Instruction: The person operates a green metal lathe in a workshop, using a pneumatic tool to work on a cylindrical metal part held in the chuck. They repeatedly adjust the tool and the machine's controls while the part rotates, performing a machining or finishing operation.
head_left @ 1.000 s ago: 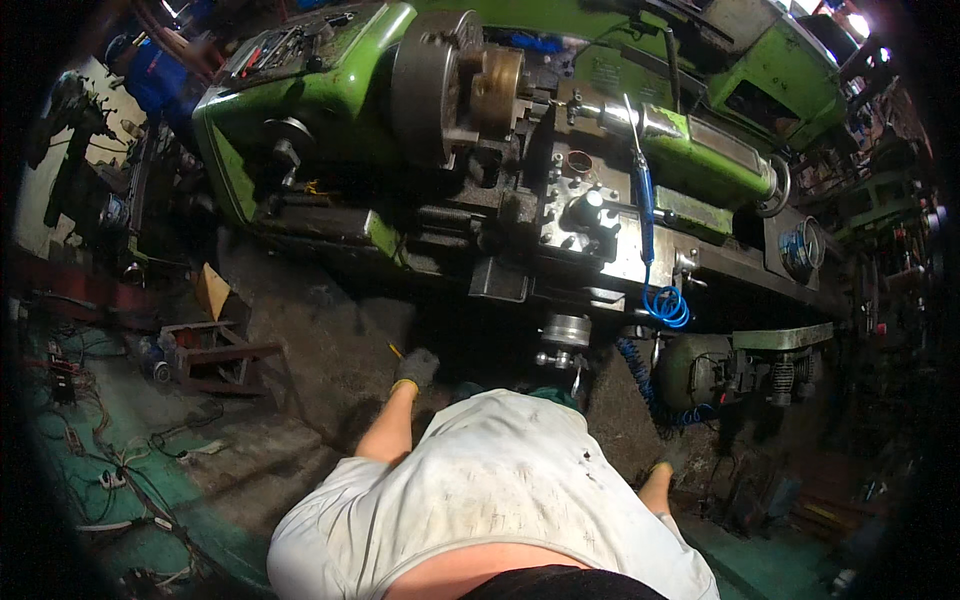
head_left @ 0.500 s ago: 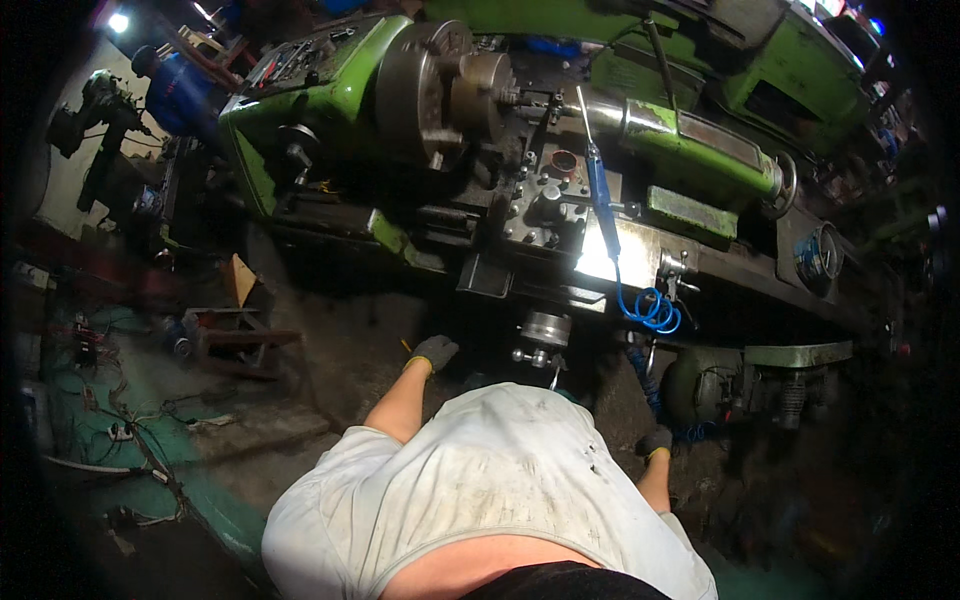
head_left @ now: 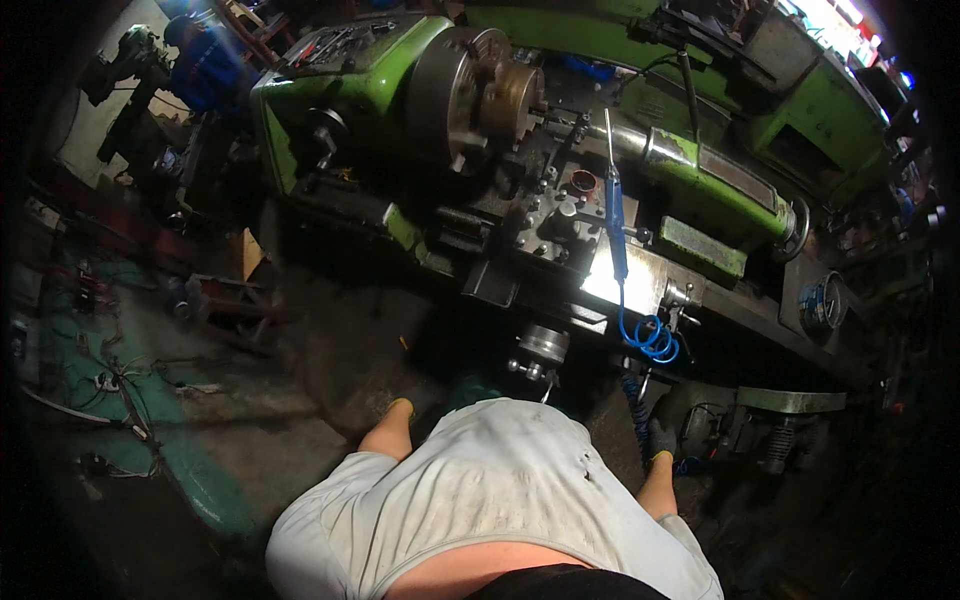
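Note:
I stand in front of a green lathe (head_left: 340, 90) with a steel chuck (head_left: 480, 95) and a dark carriage (head_left: 560, 220). My left hand (head_left: 405, 408), in a dark glove with a yellow cuff, hangs by my white shirt (head_left: 490, 490), below the apron handwheel (head_left: 543, 345). My right hand (head_left: 660, 437), in a grey glove, hangs low near the blue coiled hose (head_left: 650, 335). A blue air gun (head_left: 615, 215) lies across the carriage. Nothing shows in either hand, and the fingers are too dark to read.
A green tailstock (head_left: 700, 190) sits right of the carriage, and a second green machine (head_left: 800, 120) stands behind. A round gauge (head_left: 822, 300) is at right. Loose wires (head_left: 110, 390) lie on the floor at left, beside a low reddish stand (head_left: 230, 300).
The view has swung, so the lathe sits lower and larger. My left hand has dropped back toward my body. A bright patch now shows on the carriage.

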`<state>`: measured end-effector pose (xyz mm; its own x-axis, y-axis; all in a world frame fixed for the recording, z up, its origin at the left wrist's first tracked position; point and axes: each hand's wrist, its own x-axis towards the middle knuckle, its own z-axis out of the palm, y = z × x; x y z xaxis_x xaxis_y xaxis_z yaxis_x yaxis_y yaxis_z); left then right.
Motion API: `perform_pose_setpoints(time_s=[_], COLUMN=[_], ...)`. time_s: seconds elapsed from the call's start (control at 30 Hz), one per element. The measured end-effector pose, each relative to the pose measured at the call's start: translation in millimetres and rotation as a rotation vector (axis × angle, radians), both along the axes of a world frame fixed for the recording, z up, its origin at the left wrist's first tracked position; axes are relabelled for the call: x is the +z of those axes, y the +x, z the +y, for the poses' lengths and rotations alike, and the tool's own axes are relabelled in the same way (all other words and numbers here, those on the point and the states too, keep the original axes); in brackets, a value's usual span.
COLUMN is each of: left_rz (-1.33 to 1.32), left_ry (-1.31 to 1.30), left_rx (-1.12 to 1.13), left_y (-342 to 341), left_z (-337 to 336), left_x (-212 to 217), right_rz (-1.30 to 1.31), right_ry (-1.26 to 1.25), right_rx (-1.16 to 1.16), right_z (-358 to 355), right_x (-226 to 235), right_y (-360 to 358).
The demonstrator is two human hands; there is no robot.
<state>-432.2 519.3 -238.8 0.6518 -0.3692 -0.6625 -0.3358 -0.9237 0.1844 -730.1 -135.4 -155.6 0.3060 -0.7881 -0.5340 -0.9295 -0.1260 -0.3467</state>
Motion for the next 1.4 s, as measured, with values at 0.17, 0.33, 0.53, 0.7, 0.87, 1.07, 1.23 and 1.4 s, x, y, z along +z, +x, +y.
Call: perform_pose_setpoints(time_s=[0.17, 0.33, 0.53, 0.7, 0.87, 1.07, 1.23, 1.4], left_rz=[-0.051, 0.194, -0.015, 0.118, 0.074, 0.068, 0.060, 0.032], left_ry=[-0.101, 0.080, -0.297, -0.207, -0.134, -0.054, -0.157, -0.175], left_rx=[0.327, -0.294, 0.092, 0.100, -0.040, -0.407, -0.522, -0.564], left_y=[-1.0, 66.1, 121.6, 138.5, 148.7, 146.4, 143.4, 159.1], left_z=[4.4, -54.9, -61.5, -65.6, -19.3, 5.8, 14.0, -17.8], left_x=[11.9, 34.6, -14.1, -2.0, -10.5, -16.8, -21.9, 1.0], right_rz=[0.355, 0.359, 0.041, -0.142, -0.275, 0.151, 0.146, 0.016], right_ry=[-0.279, 0.069, -0.162, 0.262, 0.517, 0.139, 0.373, 0.337], right_rx=[1.144, 1.003, 1.160, 0.128, -0.167, 0.524, 0.081, -0.034], right_z=[-0.1, 72.9, 94.8, 73.2, 128.9, 158.0, 172.4, 194.3], right_x=[-90.1, -40.9, -8.0, -33.4, -0.2, -8.7, -24.7, -12.1], right_y=[-79.0, -47.6, -8.4, -1.4, 46.0, 31.3, -4.9, 19.8])
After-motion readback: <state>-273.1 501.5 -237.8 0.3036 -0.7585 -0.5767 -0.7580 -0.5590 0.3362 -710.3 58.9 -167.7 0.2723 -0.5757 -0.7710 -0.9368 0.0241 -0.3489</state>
